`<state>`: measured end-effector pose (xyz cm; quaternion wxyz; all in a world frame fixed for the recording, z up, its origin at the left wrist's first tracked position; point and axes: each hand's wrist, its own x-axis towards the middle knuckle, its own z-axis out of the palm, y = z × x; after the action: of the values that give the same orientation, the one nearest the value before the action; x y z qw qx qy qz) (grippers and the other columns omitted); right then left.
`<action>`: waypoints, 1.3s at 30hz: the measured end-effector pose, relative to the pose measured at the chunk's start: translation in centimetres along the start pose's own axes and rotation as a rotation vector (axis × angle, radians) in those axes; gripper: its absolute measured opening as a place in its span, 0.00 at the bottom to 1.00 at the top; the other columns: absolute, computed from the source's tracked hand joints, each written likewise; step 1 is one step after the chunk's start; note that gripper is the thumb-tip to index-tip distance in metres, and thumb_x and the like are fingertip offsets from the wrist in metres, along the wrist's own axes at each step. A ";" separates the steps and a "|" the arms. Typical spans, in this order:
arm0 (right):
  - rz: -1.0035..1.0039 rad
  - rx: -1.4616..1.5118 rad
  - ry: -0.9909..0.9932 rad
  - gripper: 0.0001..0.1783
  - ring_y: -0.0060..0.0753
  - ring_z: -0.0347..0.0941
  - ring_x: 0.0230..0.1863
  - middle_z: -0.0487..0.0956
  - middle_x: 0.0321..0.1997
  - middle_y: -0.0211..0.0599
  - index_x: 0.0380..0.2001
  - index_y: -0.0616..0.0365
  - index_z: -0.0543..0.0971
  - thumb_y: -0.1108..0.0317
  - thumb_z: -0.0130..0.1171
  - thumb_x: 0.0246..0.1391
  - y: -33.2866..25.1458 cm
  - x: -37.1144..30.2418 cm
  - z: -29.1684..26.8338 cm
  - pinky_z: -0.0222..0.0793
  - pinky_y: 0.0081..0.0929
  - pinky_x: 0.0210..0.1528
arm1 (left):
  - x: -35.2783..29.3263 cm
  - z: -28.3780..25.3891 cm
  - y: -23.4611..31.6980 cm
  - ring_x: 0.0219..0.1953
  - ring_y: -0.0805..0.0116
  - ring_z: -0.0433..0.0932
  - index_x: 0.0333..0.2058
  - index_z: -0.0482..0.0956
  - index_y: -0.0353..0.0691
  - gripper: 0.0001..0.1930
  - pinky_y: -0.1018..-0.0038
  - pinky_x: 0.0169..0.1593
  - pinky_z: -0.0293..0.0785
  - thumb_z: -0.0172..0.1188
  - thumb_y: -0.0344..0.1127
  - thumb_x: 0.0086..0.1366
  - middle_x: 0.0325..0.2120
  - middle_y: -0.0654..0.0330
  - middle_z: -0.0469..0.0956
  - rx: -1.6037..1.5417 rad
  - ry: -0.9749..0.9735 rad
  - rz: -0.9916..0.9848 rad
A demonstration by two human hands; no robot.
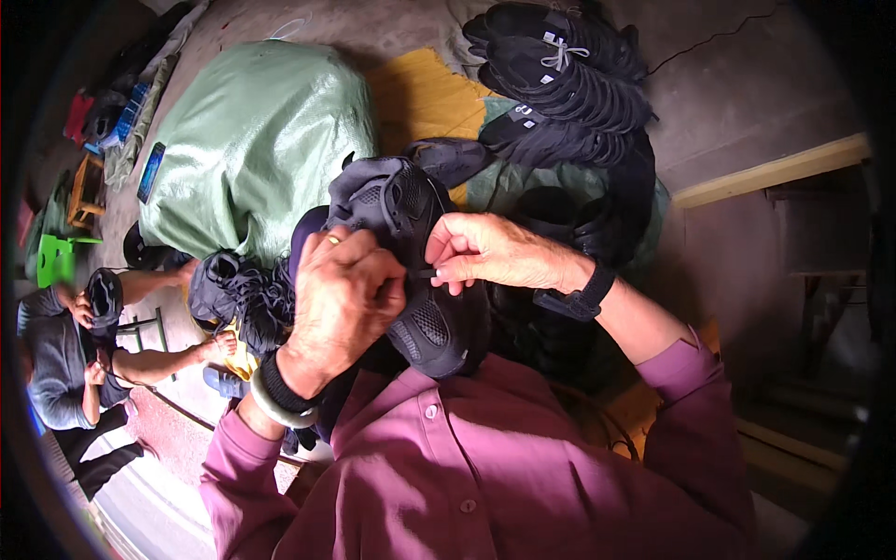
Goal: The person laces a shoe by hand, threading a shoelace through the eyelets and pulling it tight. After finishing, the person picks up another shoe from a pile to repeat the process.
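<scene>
A black sneaker [425,331] with mesh panels rests in my lap, its toe toward my body. My left hand [347,294], with a ring and a pale bangle, is closed over the shoe's left side. From the right, my right hand [495,252] pinches the end of a dark shoelace [423,273] between thumb and fingers. The lace runs across the middle of the shoe to my left fingers. What exactly lies inside the left fist is partly hidden.
A big pale green woven sack [271,140] bulges ahead on the left. Stacked black shoes [560,84] stand ahead on the right. Another dark shoe [448,161] lies just beyond mine. Black laces [247,299] bunch at the left, near a seated person [70,345] holding a shoe.
</scene>
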<state>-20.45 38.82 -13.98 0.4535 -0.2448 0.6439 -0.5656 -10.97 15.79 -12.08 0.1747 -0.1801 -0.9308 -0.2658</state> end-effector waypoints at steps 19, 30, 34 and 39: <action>0.056 -0.197 0.016 0.02 0.20 0.74 0.34 0.82 0.36 0.30 0.38 0.58 0.76 0.72 0.57 0.64 -1.7 -0.3 -0.4 0.71 0.22 0.38 | -28.0 -19.9 -32.1 0.33 0.54 0.87 0.32 0.87 0.33 0.10 0.65 0.37 0.81 0.64 0.35 0.59 0.28 0.47 0.86 0.440 -0.361 -0.786; -0.181 -0.786 0.096 0.07 0.42 0.77 0.44 0.78 0.40 0.39 0.39 0.60 0.85 0.69 0.61 0.62 -3.3 -2.1 -0.6 0.73 0.35 0.49 | -5.5 -5.1 -7.0 0.40 0.60 0.83 0.38 0.85 0.36 0.06 0.68 0.46 0.77 0.68 0.30 0.63 0.35 0.56 0.82 -0.253 -0.183 -0.417; -0.143 -0.860 0.051 0.08 0.41 0.77 0.45 0.77 0.41 0.39 0.38 0.60 0.85 0.67 0.65 0.60 -4.1 -2.6 -0.6 0.73 0.35 0.50 | -3.0 -3.8 -4.5 0.37 0.62 0.82 0.39 0.82 0.35 0.09 0.68 0.43 0.76 0.68 0.34 0.66 0.34 0.56 0.82 -0.355 -0.237 -0.379; -0.111 -0.870 0.003 0.08 0.41 0.76 0.47 0.76 0.45 0.39 0.35 0.60 0.85 0.66 0.66 0.58 -4.6 -3.0 -1.2 0.72 0.35 0.51 | -2.5 -3.5 -4.1 0.31 0.66 0.82 0.39 0.80 0.35 0.12 0.69 0.37 0.76 0.70 0.37 0.66 0.30 0.56 0.83 -0.432 -0.363 -0.441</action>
<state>-20.99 40.79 -8.75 0.2761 -0.4466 0.8086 -0.2656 -9.76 10.01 -12.05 -0.0973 -0.0518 -0.8855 -0.4514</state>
